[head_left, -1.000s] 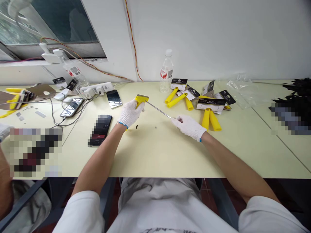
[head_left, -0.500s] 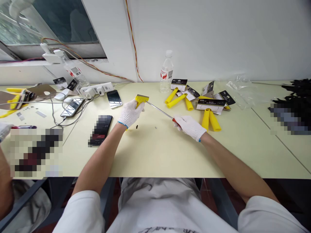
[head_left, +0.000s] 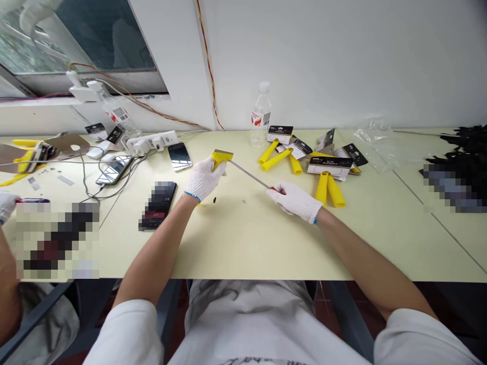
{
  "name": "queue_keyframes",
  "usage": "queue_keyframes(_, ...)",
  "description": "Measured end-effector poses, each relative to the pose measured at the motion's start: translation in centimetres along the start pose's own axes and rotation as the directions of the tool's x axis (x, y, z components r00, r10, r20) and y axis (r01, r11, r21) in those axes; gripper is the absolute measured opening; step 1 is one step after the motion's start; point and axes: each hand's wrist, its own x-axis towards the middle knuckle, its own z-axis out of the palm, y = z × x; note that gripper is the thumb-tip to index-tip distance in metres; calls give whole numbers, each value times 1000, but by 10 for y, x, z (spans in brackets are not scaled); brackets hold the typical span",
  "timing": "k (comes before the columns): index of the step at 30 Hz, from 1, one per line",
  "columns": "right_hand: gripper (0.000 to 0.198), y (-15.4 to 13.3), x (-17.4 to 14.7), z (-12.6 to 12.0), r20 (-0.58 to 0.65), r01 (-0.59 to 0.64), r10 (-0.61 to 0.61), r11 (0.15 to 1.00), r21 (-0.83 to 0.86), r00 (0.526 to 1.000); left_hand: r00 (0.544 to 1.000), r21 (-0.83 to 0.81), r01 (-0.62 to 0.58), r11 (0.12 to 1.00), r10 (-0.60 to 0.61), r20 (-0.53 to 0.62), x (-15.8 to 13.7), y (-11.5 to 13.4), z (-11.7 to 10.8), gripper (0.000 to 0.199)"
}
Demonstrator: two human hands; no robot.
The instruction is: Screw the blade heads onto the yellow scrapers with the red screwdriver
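In a white knit glove, my left hand (head_left: 204, 180) is closed around a yellow scraper (head_left: 221, 156) with a metal edge at its head. My right hand (head_left: 296, 201), gloved too, grips the red handle of a screwdriver (head_left: 251, 175). The long shaft runs up and left, and its tip meets the side of the scraper head. Most of the scraper's handle is hidden by my left hand. Below the tools, a small black piece (head_left: 214, 200) and a tiny metal bit (head_left: 244, 201) lie on the table.
Yellow handles (head_left: 335, 190) with black-and-white cards lie at the right, near a water bottle (head_left: 261, 116) and clear plastic bag (head_left: 375, 144). Left are phones (head_left: 179, 156), a power strip (head_left: 167, 138) and cables. A co-worker's gloved hand (head_left: 6, 205) is at the far left.
My right hand has shifted and turned slightly on the screwdriver handle. The tip stays at the scraper head, and my left hand keeps its place.
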Motion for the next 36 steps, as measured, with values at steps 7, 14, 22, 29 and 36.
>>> queue_keyframes(7, 56, 0, 0, 1, -5, -21, 21, 999, 42, 1000, 1000, 12, -8, 1000, 8, -5, 2, -2, 0, 66)
queue_keyframes(14, 62, -1, -1, -1, 34, 29, -28, 999, -33, 999, 1000, 11, -23, 1000, 23, -12, 2, -3, 0, 63)
queue_keyframes(22, 53, -3, -2, 0, -38, 55, -61, 989, -136, 997, 1000, 16, -11, 1000, 11, -10, 1, 1, 0, 57)
queue_keyframes(29, 68, 6, 5, -6, -36, 133, -137, 987, -92, 990, 1000, 43, -15, 999, 15, -22, 2, 1, -1, 53)
queue_keyframes(36, 67, 7, 6, -6, -39, 123, -129, 984, -130, 991, 998, 82, -18, 997, 22, -57, 2, 8, -4, 49)
